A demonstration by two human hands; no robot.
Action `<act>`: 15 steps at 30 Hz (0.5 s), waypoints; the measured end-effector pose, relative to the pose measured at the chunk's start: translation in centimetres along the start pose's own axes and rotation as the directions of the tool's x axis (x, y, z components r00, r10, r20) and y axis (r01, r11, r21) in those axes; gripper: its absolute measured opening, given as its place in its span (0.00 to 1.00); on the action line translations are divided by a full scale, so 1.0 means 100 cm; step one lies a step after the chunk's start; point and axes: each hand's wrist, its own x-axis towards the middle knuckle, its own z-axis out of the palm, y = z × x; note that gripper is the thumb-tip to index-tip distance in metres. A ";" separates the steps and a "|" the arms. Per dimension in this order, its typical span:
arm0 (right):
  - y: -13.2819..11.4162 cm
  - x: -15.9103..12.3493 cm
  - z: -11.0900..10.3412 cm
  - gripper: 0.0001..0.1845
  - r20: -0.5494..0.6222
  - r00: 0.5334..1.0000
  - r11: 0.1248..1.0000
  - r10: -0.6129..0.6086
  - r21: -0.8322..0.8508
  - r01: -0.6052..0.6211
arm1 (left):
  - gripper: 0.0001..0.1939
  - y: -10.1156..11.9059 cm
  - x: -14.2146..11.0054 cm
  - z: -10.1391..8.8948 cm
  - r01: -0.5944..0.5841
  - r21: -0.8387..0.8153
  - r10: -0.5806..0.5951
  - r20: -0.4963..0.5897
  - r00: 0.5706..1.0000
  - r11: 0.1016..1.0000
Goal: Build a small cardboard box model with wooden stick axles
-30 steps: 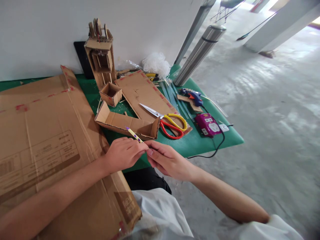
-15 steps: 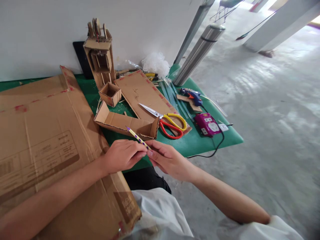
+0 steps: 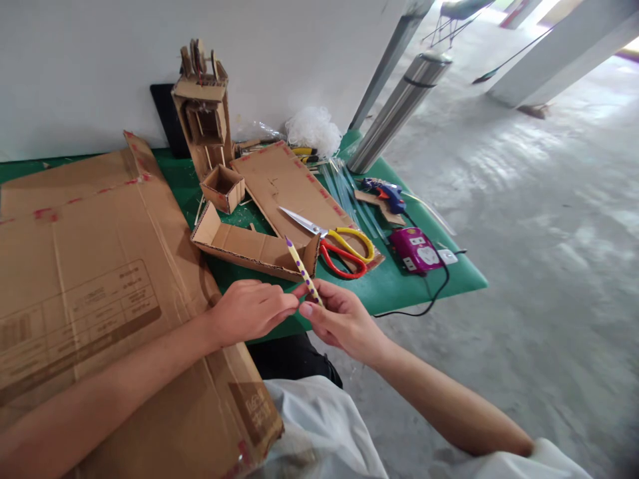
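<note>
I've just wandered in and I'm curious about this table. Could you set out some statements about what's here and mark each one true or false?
1. The right hand holds a spotted pencil. True.
2. Both handle loops of the scissors are green. False: one is yellow and the other red.
3. The left hand is close beside the right hand. True.
4. The purple socket block lies to the left of the scissors. False: in the picture it lies to their right.
5. The silver cylinder stands on the green tabletop. True.
</note>
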 end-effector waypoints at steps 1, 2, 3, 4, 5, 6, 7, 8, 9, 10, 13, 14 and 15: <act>0.000 0.000 0.001 0.24 0.004 1.000 0.999 0.019 0.030 -0.019 | 0.11 0.000 0.000 0.000 -0.020 0.016 0.020 -0.017 1.000 1.000; 0.000 0.001 0.001 0.24 0.012 0.999 0.998 0.039 0.052 -0.040 | 0.09 0.000 -0.001 -0.001 -0.034 0.031 0.035 -0.031 0.999 0.999; 0.000 0.001 0.001 0.25 0.022 0.998 0.996 0.055 0.068 -0.057 | 0.08 0.000 -0.001 -0.002 -0.042 0.042 0.044 -0.047 0.998 0.998; 0.002 0.001 0.001 0.25 0.028 0.998 0.994 0.065 0.083 -0.067 | 0.06 0.000 -0.001 -0.003 -0.046 0.050 0.049 -0.064 0.997 0.998; 0.004 0.001 0.001 0.24 0.028 0.997 0.993 0.065 0.097 -0.068 | 0.05 0.001 -0.001 -0.003 -0.048 0.053 0.052 -0.080 0.995 0.997; 0.006 0.001 0.001 0.24 0.021 0.998 0.992 0.059 0.110 -0.061 | 0.04 0.001 -0.001 -0.004 -0.050 0.053 0.054 -0.090 0.994 0.997; 0.010 0.000 0.002 0.24 0.007 0.999 0.992 0.049 0.120 -0.050 | 0.03 0.001 -0.001 -0.005 -0.050 0.049 0.055 -0.100 0.993 0.998; 0.013 -0.001 0.003 0.24 -0.008 0.999 0.992 0.039 0.124 -0.038 | 0.04 0.002 -0.001 -0.005 -0.048 0.045 0.052 -0.105 0.993 0.998; 0.016 -0.002 0.004 0.24 -0.021 0.999 0.992 0.028 0.121 -0.025 | 0.06 0.002 -0.001 -0.005 -0.045 0.039 0.049 -0.109 0.993 0.998; 0.018 -0.004 0.005 0.24 -0.037 0.999 0.994 0.013 0.106 -0.009 | 0.08 0.002 0.000 -0.005 -0.045 0.034 0.048 -0.106 0.993 0.998; 0.017 -0.012 0.005 0.24 -0.103 0.992 0.996 -0.073 -0.066 0.066 | 0.13 0.003 0.001 -0.004 -0.053 0.038 0.056 -0.072 0.996 0.998; 0.015 -0.016 0.002 0.23 -0.112 0.989 0.984 -0.098 -0.163 0.079 | 0.13 0.003 0.002 -0.004 -0.058 0.042 0.060 -0.051 0.997 0.997; 0.013 -0.020 -0.003 0.22 -0.118 0.987 0.961 -0.113 -0.265 0.078 | 0.13 0.003 0.002 -0.003 -0.061 0.045 0.063 -0.025 0.998 0.997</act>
